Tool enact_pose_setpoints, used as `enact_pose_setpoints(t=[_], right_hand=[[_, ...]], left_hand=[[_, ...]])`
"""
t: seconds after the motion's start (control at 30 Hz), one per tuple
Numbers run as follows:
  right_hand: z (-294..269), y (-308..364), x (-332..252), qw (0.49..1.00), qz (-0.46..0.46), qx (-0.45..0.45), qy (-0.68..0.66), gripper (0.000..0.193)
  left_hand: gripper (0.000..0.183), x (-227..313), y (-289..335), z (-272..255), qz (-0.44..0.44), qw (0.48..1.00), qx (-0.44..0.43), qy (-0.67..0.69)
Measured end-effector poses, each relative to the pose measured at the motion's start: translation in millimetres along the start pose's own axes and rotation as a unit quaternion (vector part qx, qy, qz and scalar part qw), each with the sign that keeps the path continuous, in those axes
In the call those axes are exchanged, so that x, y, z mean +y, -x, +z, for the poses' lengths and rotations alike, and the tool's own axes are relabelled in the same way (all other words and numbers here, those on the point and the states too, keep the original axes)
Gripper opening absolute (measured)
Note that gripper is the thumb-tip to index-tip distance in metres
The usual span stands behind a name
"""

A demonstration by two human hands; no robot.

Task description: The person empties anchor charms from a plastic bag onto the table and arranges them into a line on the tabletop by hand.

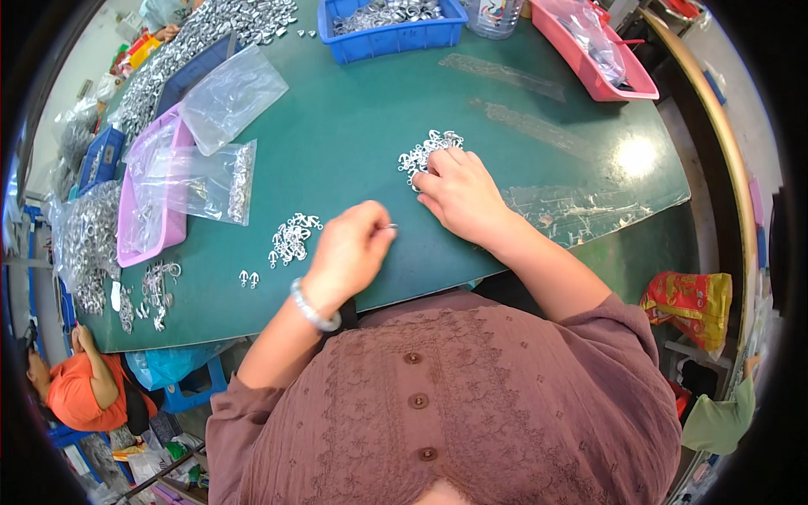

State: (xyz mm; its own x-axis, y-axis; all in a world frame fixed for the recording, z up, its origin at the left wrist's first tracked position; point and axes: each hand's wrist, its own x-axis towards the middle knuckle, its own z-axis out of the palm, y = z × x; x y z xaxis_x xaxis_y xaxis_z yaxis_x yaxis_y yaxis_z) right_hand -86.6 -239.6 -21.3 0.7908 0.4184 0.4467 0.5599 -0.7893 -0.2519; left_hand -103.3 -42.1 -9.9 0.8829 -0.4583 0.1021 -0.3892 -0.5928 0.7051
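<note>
My left hand (347, 257), with a pale bracelet at the wrist, is closed over the green table (353, 143). A small silver metal piece (391, 226) sticks out between its thumb and fingers; its shape is too small to tell. My right hand (459, 192) bends over a pile of silver anchor charms (416, 157), its fingertips pinched together at the pile's near edge. What those fingertips grip is hidden. A second pile of anchor charms (290, 239) lies left of my left hand, and a pair of charms (249, 279) sits apart, nearer the table's edge.
At left stand a pink tray (177, 220) with plastic bags and a clear bag of small parts (240, 185). A blue bin (396, 39) of metal pieces and a red tray (619, 91) are at the far side. Beyond the left edge sits a person in orange (80, 391).
</note>
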Motion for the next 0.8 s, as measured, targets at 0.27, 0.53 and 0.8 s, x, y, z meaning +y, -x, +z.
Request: enact_pose_setpoints(t=[0.27, 0.53, 0.8], right_hand=[[0.4, -4.5, 11.1, 0.993, 0.01, 0.024, -0.117, 0.008], [-10.9, -4.8, -2.6, 0.939, 0.182, -0.02, -0.29, 0.005], [-10.6, -2.8, -3.8, 0.898, 0.253, -0.053, -0.357, 0.004]], left_hand=[[0.005, -91.6, 90.1, -101.9, -0.193, 0.954, 0.205, 0.106], [0.012, -132.0, 128.0, -113.2, -0.298, 0.928, 0.221, 0.033], [0.016, -116.5, 127.8, -125.2, -0.365, 0.905, 0.205, 0.074]])
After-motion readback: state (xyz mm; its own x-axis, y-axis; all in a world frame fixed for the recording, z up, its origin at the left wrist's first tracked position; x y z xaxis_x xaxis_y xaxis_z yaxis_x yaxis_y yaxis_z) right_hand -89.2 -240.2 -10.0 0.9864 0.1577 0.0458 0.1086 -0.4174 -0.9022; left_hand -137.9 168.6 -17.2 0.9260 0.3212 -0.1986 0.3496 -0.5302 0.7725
